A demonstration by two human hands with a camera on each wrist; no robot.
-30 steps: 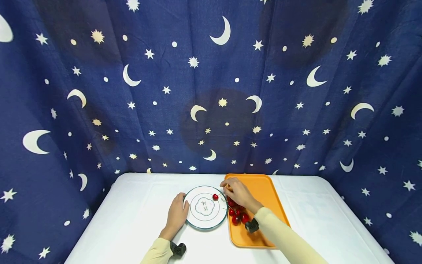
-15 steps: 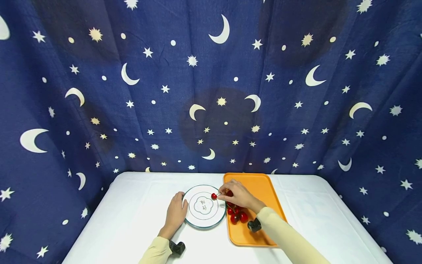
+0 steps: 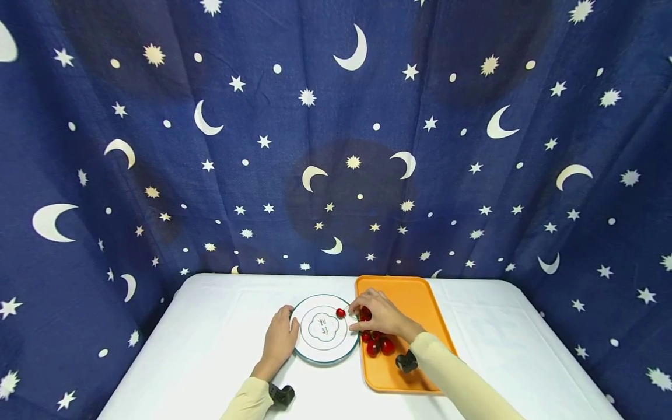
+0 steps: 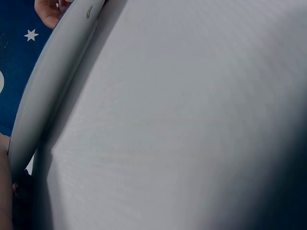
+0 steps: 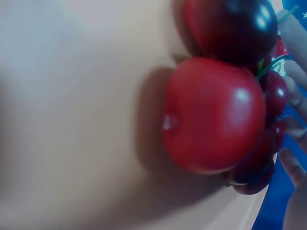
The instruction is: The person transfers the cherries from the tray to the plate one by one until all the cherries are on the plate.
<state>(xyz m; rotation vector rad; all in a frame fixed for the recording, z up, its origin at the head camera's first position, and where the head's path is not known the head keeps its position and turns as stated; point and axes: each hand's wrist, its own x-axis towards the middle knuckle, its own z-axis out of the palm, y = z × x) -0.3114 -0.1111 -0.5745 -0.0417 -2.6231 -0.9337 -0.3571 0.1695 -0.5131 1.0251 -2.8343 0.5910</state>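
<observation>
A white plate (image 3: 321, 352) with a blue-green rim stands on the table, and my left hand (image 3: 279, 338) holds its left edge, thumb at the rim. In the left wrist view the plate's side (image 4: 53, 81) fills the left, with little of that hand showing. One red cherry (image 3: 340, 313) lies on the plate's right part. Beside it, my right hand (image 3: 382, 315) hovers over the left edge of an orange tray (image 3: 406, 291), thumb and fingers apart. Several red cherries (image 3: 387, 346) sit under it on the tray; the right wrist view shows them close up, including a large bright one (image 5: 216, 115).
A white cloth (image 3: 226, 315) covers the table. Behind it hangs a dark blue curtain (image 3: 362, 216) with moons and stars. A black wrist camera (image 3: 282, 395) is on the left wrist, another (image 3: 406, 361) on the right.
My right hand has brought a cherry by its stem farther onto the plate, let go, and drawn slightly back to the right with fingers parted. The left hand has stayed at the plate.
</observation>
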